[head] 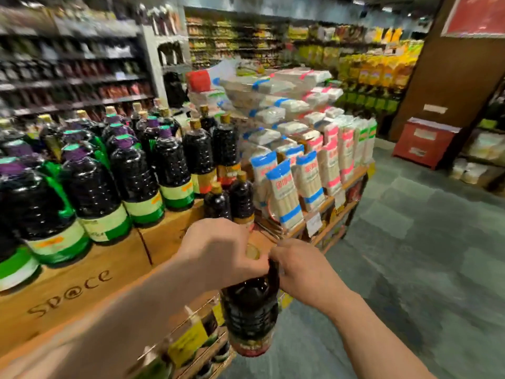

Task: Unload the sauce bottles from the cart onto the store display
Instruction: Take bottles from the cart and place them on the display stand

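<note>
Both of our hands meet low in the centre of the frame on one dark plastic sauce bottle with a gold cap (250, 305). Our left hand (218, 248) curls its fingers round the neck just under the cap, and our right hand (296, 265) grips the neck and shoulder from the other side. The bottle hangs upright below our hands, off the display, in front of the wooden edge; its red and yellow label at the bottom is too blurred for us to read.

Left of our hands stands the wooden crate display (82, 280), with "SP@CE" burned into its front board at lower left. On top of it, filling the left of the frame, stand large dark sauce bottles with green and cream labels and purple-wrapped caps (93, 192). Just above our left hand two smaller dark bottles with gold caps (229, 199) stand on the crate's corner, touching each other. Taller dark bottles with yellow and red labels (213, 157) stand behind them.

In the centre right, white noodle packets with blue and pink bands (308, 160) lean in stacked rows; their printing is unreadable. A red wooden box (423, 146) sits on the grey tile floor (410, 242) at right.
</note>
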The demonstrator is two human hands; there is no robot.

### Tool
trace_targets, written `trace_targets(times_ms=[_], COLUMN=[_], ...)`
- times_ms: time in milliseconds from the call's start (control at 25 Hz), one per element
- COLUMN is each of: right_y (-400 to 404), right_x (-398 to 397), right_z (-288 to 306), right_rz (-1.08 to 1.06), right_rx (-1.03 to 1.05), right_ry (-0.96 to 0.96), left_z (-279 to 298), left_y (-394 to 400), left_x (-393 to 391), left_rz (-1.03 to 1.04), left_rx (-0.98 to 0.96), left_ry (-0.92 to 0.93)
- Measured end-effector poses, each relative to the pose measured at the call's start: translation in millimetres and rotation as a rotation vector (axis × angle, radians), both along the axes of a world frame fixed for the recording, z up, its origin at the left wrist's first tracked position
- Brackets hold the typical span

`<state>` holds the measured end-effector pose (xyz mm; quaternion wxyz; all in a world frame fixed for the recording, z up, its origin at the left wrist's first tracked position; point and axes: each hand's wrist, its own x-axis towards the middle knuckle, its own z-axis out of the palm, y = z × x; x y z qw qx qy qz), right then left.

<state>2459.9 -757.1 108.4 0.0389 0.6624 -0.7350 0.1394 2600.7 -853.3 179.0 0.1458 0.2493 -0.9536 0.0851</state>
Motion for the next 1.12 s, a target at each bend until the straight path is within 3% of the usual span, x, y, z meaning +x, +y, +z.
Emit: trace_targets(times_ms=[120,440,800,1120], right_y=[-51.0,-192.8,-325.2,-364.3], right_x=[-31.2,-62.0,-68.4,-77.7], right_z=[1.2,-28.4,-64.4,-66.7], right_rz=[0.163,0.381,0.470,0.459], right_rx=[-0.009,0.049,0.249,0.378], right_ry=[0.023,0.040,0.203,0.432], left_z=[-8.3,-34.3,-83.1,-113.3], left_y=[-33.8,-133.4,-255.6,-301.4], left_x=[-17.1,-25.3,-47.2,-65.5], left_rz=[0.182,0.387,0.447,0.466], left_rx=[0.115,0.117,0.227,0.326], left_ry=[-0.126,-0.224,-0.362,-0.328])
